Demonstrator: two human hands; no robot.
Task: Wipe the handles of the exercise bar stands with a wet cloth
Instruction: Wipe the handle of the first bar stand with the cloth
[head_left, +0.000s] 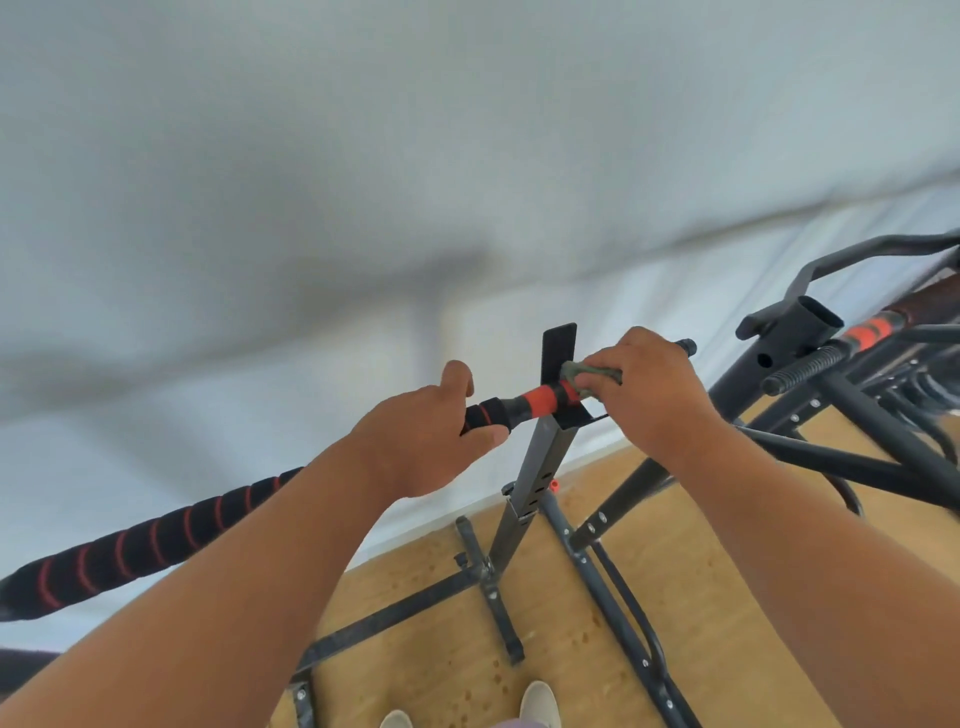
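A black bar with red rings (130, 545) runs from the lower left up to a dark metal stand (540, 467), where it lies in the stand's top cradle. My left hand (415, 441) grips the bar just left of an orange collar (540, 399). My right hand (649, 395) holds a grey-green cloth (587, 371) wrapped round the bar's end, just right of the cradle. The bar's black tip (685, 345) pokes out beyond my right hand.
A second stand (795, 332) with another bar, its threaded end (805, 366) and orange collar showing, sits at the right. Black base legs (405, 613) spread over the wooden floor. A pale wall lies behind. My shoes (540, 701) show at the bottom.
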